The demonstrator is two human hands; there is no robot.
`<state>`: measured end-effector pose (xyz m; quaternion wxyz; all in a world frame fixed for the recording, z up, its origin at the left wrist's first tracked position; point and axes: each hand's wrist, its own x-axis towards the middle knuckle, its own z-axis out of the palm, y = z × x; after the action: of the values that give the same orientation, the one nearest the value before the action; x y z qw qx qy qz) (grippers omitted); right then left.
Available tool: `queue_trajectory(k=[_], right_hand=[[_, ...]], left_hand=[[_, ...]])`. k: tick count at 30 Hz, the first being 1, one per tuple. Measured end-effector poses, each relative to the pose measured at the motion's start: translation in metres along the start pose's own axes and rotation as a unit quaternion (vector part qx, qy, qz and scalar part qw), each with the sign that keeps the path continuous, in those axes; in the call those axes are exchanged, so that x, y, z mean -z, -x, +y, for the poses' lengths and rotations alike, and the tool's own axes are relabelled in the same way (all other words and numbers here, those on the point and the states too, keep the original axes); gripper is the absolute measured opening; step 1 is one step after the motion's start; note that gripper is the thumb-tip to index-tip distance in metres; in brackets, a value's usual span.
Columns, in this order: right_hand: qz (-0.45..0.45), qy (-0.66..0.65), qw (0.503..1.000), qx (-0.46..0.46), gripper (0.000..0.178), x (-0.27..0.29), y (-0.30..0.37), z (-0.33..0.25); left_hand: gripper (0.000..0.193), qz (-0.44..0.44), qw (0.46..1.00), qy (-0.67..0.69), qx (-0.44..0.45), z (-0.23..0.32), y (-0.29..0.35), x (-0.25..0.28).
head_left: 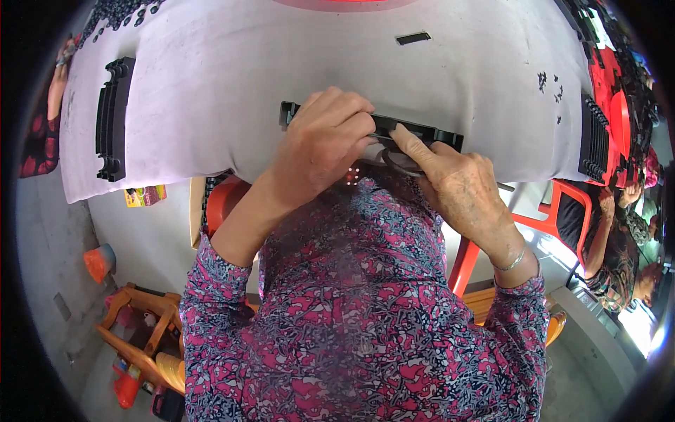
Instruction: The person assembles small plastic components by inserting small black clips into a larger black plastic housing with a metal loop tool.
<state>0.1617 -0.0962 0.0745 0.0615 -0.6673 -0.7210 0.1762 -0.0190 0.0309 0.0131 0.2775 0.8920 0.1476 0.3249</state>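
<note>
A long, narrow black plastic part (pixel 446 136) lies crosswise at the near edge of the table, right in front of my body. My left hand (pixel 325 137) is closed over its left half, with fingers curled and thumb and fingertips pinched near the middle. From the other side my right hand (pixel 453 169) grips it, the index finger stretched along its near side and the other fingers bent beneath. Under the right fingers shows a dark curved loop (pixel 399 163), perhaps a tool's handle; the rest of it is hidden.
The table has a pale cloth (pixel 211 84). A ribbed black part (pixel 114 119) lies left, stacked black parts (pixel 595 137) right, a small black strip (pixel 413 38) farther off. Small black pieces (pixel 119 17) are heaped far left. A red chair (pixel 562 211) and another person (pixel 612 260) are right.
</note>
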Motion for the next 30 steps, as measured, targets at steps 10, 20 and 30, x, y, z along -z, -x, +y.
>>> queue_trajectory(k=[10,20,30], right_hand=[[0.011,-0.009,1.000,0.011,0.065,-0.006,0.003,0.004],[0.086,-0.198,0.976,-0.015,0.056,-0.012,0.007,0.010],[0.152,-0.235,0.957,-0.076,0.047,-0.031,0.017,0.010]], left_hand=[[0.011,0.001,1.000,0.004,-0.001,0.001,0.000,0.001],[0.012,0.007,1.000,0.009,-0.010,0.000,0.000,-0.001],[0.022,0.021,0.999,0.029,-0.001,-0.002,0.003,-0.003]])
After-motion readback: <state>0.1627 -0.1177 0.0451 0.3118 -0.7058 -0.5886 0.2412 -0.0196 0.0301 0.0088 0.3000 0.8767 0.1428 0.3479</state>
